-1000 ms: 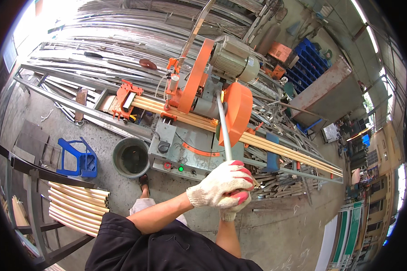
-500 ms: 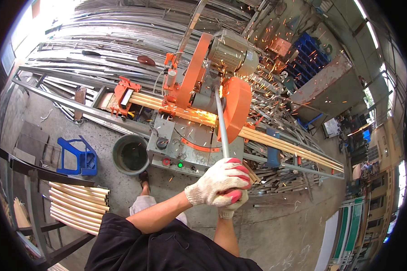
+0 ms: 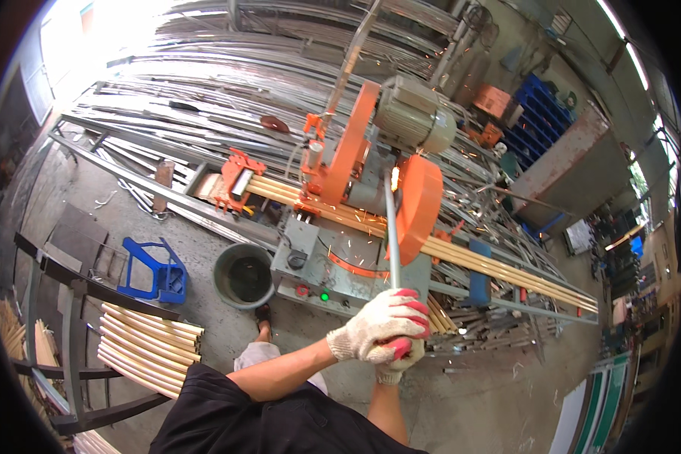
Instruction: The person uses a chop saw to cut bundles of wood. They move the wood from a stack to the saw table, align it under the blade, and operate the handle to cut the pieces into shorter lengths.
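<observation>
Both my hands wear off-white work gloves with red on the fingers. My left hand (image 3: 378, 325) is wrapped round the end of the grey lever handle (image 3: 393, 242) of an orange and grey cut-off saw (image 3: 418, 208). Just below and partly behind it, my right hand (image 3: 398, 365) is closed on the same handle end; its fingers are partly hidden. Several pale gold tubes (image 3: 507, 278) lie side by side across the saw's base, running out on both sides. The orange guard covers most of the blade. A few sparks fly near it, with a bright glow beside the handle's upper part.
An orange clamp (image 3: 238, 181) sits at the tubes' left part. A round grey bucket (image 3: 221, 284) and a blue plastic stool (image 3: 175, 284) stand left of the saw. Cut tubes (image 3: 150, 344) rest on a dark metal rack (image 3: 69, 340). Long metal bars (image 3: 227, 79) are stacked behind.
The sparks have thinned greatly, and the bright glow along the tubes at the blade has faded. The whole view has shifted slightly; both hands keep hold of the handle.
</observation>
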Tool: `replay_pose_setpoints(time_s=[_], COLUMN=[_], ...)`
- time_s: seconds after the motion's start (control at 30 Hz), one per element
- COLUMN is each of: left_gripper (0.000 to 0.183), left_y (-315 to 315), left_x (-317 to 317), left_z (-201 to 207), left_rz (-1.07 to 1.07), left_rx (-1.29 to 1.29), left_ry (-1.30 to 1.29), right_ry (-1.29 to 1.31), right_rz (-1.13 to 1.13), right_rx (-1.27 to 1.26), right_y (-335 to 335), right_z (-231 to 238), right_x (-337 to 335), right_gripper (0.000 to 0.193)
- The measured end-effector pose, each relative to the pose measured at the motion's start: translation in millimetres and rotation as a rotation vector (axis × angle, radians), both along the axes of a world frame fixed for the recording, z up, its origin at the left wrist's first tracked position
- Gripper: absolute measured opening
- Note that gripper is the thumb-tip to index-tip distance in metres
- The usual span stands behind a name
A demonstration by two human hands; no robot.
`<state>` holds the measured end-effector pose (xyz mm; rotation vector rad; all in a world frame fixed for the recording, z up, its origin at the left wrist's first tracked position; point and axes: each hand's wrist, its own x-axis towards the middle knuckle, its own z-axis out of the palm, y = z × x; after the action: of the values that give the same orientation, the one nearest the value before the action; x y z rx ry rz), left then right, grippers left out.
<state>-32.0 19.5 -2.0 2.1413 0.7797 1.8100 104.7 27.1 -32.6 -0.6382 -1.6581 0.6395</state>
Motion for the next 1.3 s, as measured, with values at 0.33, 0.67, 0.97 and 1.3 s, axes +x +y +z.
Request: replay_pose_setpoints(time_s=[0.33, 0.67, 0.97, 1.3], left_gripper=[0.026, 0.037, 0.039, 0.041], left_y=[-14, -22, -20, -21], left_x=[5, 14, 3, 4], left_z=[-5, -30, -42, -66], left_rz=[-0.016, -0.036, -0.009, -0.109], left_rx=[-0.034, -0.088, -0.053, -0.086], left_ry=[-0.016, 0.058, 0.050, 0.024], right_ry=[0.131, 0.157, 0.144, 0.088], right_rz=[0.026, 0.064, 0.105, 0.053], right_rx=[-0.156, -0.122, -0.043, -0.190], right_y=[-5, -10, -19, -32], right_z=[-53, -73, -41, -35], right_x=[8, 14, -3, -1], right_gripper=[0.044, 0.040, 0.032, 0.037])
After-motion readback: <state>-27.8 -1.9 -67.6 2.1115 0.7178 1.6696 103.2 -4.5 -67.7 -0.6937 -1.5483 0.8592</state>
